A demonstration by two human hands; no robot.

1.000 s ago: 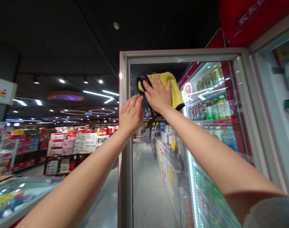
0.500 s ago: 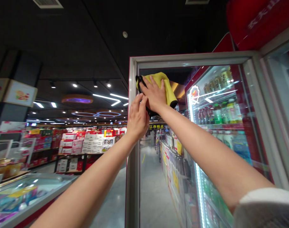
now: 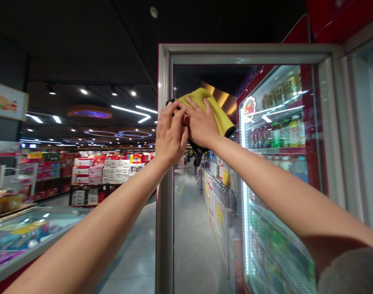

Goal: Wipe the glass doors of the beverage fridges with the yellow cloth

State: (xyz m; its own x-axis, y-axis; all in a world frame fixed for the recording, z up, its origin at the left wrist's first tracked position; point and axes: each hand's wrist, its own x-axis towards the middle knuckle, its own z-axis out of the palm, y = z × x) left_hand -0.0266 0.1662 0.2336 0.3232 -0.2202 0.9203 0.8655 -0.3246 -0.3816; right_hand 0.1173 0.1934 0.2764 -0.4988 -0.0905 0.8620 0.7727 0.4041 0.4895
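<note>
A yellow cloth (image 3: pixel 218 112) with black edging lies against the upper left of the glass door (image 3: pixel 194 220). My right hand (image 3: pixel 201 124) presses it to the pane, fingers spread over the fabric. Beside it, my left hand (image 3: pixel 171 136) is bent over the left upright of the door frame (image 3: pixel 164 228), its fingertips at the cloth's dark left corner. The left thumb is near the right hand, and the two hands meet or overlap slightly. What lies under the left fingers is partly hidden.
The door stands swung out from a red cabinet (image 3: pixel 354 22) at right. Lit shelves of bottles (image 3: pixel 276 134) show in the glass. At lower left is a glass-topped freezer (image 3: pixel 61 234); beyond it are stacked boxes (image 3: pixel 116 171) and an overhead sign (image 3: pixel 9 101).
The view has tipped down and turned slightly right. My left hand has moved up along the frame, closer to the right hand and the cloth's corner. The right hand stays on the cloth.
</note>
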